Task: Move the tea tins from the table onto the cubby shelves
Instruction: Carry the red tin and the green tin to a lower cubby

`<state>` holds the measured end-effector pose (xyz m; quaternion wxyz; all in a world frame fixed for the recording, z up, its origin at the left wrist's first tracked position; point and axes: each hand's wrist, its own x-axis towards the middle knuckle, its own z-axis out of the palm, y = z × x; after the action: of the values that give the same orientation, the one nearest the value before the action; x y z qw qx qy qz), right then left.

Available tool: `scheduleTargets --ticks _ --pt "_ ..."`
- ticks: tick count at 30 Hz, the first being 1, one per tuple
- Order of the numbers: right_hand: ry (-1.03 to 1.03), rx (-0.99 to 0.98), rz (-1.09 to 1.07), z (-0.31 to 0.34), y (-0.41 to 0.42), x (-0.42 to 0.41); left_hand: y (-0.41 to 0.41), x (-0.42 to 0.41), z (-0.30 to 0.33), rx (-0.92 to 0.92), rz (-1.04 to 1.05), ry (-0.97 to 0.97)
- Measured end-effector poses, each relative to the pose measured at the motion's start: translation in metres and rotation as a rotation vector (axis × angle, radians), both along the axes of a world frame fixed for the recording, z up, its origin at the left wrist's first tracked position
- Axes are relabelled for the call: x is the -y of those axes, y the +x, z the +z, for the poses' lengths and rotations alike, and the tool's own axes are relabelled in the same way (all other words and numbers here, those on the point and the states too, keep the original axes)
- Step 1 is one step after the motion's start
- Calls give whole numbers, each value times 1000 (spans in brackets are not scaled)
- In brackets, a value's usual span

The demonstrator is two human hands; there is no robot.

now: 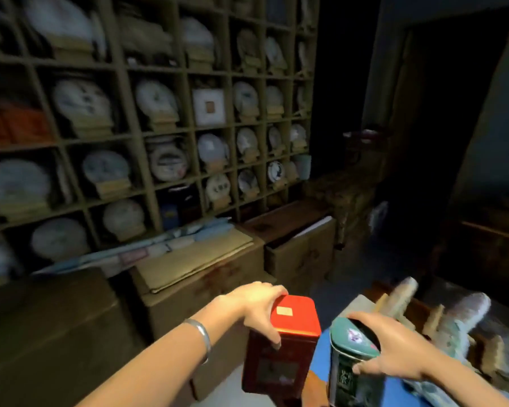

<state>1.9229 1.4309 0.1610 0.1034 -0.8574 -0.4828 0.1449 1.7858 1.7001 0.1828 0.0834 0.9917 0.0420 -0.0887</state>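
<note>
Head view showed the person facing a tall wooden cubby shelf [124, 124] whose compartments held round wrapped tea cakes [81, 101] propped on small stands. The left hand [256, 306] gripped a red tea tin [288, 342] from above, fingers curled over the far edge of its square lid and thumb pressed down its near side. A silver bangle [202, 336] circled the left wrist. The right hand [394, 351] gripped a green tea tin [353, 365], fingers wrapped over its lid and thumb against its side. Both tins were upright, held in the air below the cubby shelf and in front of it, the green one just to the right of the red one, the two apart. Between the tins and the cubby shelf stood cardboard boxes [200, 277], stacked at the foot of the shelf, with flat printed packets [147, 248] lying across the top of one. Farther right of the cubby shelf, past the green tin, several wrapped items [453, 327] lay on a low surface, too blurred to identify. A dark doorway [441, 113] opened to the right of the cubby shelf.
</note>
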Motion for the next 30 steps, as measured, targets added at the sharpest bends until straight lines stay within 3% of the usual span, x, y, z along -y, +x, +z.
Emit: scheduleTargets --ticks 11,19,30 --pt "166 176 475 117 -135 -270 -243 -162 118 139 481 77" --pt "274 188 664 163 -276 -427 -413 -248 163 212 733 40" --pt "306 73 850 179 -381 -571 -526 -345 176 275 959 -30"
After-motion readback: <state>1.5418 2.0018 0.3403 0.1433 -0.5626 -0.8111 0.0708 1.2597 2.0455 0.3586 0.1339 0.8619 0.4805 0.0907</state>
